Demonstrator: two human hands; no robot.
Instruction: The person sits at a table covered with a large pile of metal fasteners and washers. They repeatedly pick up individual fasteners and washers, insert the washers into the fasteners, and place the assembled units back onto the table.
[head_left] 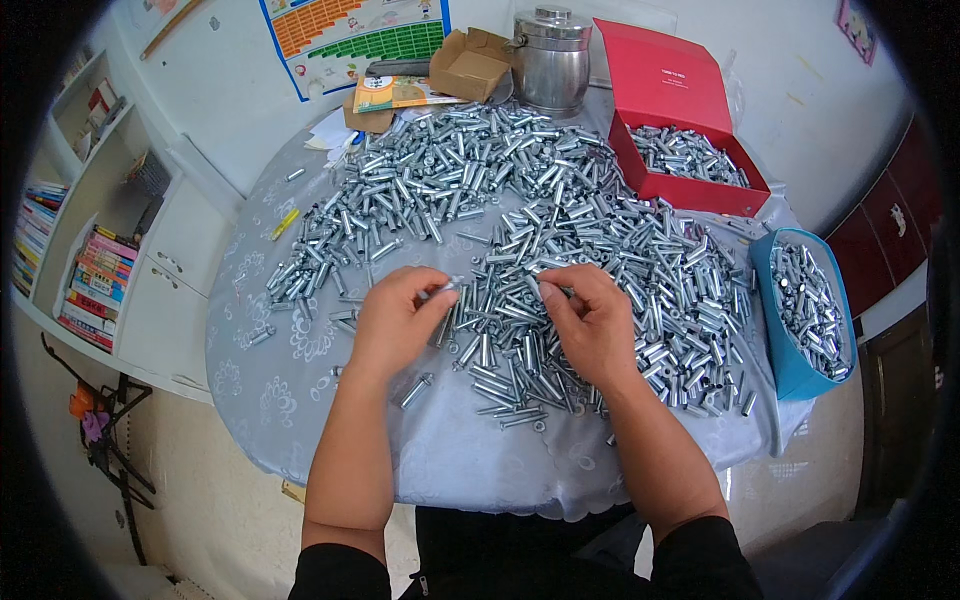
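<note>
Room to pass lies along the near-left edge of the round, grey-clothed bench (275, 405); heaped silvery cylindrical metal bolts (600, 240) obstruct the middle, an open rectangular red cardboard box (690, 195) and rounded blue bin (777, 330) the right.

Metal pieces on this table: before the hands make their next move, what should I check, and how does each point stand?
1. Left hand in view: ok.
2. Right hand in view: ok.
3. What the fingertips pinch: cannot tell; too small to make out.
4. Red box open: ok, lid raised, metal pieces inside.
5. Blue bin open: ok, also holding pieces.
6. All loose pieces gathered in the main pile: not ok; one stray piece lies apart, near the left wrist.
</note>
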